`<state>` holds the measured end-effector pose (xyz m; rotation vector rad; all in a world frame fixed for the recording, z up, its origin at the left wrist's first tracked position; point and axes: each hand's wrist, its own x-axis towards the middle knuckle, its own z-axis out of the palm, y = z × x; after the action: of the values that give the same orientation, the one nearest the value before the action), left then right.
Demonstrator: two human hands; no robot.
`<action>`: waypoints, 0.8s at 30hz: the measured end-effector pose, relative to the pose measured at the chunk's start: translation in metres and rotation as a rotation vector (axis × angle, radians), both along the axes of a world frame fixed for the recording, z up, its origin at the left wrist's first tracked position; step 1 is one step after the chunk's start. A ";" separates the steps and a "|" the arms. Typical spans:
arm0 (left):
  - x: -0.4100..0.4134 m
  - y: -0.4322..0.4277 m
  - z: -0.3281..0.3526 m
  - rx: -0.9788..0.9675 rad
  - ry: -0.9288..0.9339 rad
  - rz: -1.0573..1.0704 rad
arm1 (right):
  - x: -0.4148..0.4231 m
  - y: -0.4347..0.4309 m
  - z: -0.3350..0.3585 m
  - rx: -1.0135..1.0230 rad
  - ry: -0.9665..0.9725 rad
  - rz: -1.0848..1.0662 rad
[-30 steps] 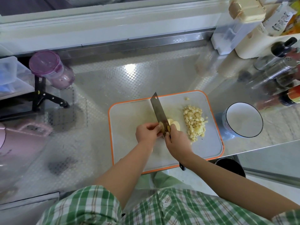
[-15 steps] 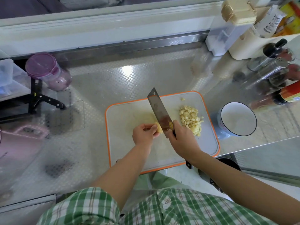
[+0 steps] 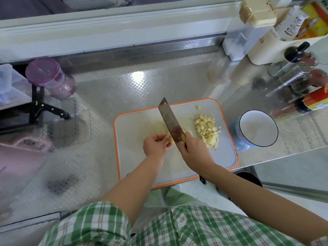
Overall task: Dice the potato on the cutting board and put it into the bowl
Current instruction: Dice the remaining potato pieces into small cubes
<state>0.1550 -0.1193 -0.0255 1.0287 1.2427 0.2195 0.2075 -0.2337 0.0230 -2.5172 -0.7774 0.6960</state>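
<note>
A grey cutting board (image 3: 138, 166) with an orange rim lies on the steel counter. A pile of diced potato (image 3: 206, 131) sits on its right half. My left hand (image 3: 155, 144) pinches the remaining pale potato piece (image 3: 171, 140) at mid-board. My right hand (image 3: 195, 153) grips the handle of a cleaver (image 3: 170, 121), its blade pointing away from me and lying against the potato piece. More potato peeks out just right of the blade. A white bowl (image 3: 258, 128) with a dark rim stands right of the board, with nothing in it.
Spice bottles and a shaker (image 3: 291, 77) crowd the back right with a cream container (image 3: 255, 13). A purple-lidded jar (image 3: 48, 75) and a black-handled knife (image 3: 51, 109) sit at the left. A pink object (image 3: 23, 151) lies near left. A dark pot (image 3: 246, 178) is below the counter edge.
The cleaver has risen and tilted off the potato, then come back against it. My left hand has slid slightly left along the piece. The diced pile is unchanged.
</note>
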 end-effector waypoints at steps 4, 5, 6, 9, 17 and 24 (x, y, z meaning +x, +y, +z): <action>0.001 -0.003 0.000 0.024 0.014 -0.013 | 0.001 0.005 -0.002 -0.026 -0.016 0.010; 0.001 -0.003 0.001 0.028 0.016 0.000 | 0.002 0.007 -0.002 -0.029 -0.021 0.010; 0.001 -0.003 0.001 0.030 0.019 0.011 | 0.003 0.009 -0.002 -0.032 -0.027 0.010; 0.002 -0.003 0.002 0.026 0.016 0.016 | 0.003 0.011 -0.003 -0.049 -0.038 0.005; 0.000 -0.001 0.001 0.017 -0.012 0.016 | -0.002 0.023 -0.008 -0.078 -0.017 -0.001; 0.000 0.000 0.000 0.037 0.005 -0.012 | -0.004 0.026 -0.015 -0.110 0.003 0.017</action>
<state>0.1553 -0.1196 -0.0257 1.0687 1.2409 0.2318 0.2032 -0.2078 0.0082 -2.6097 -0.7805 0.7671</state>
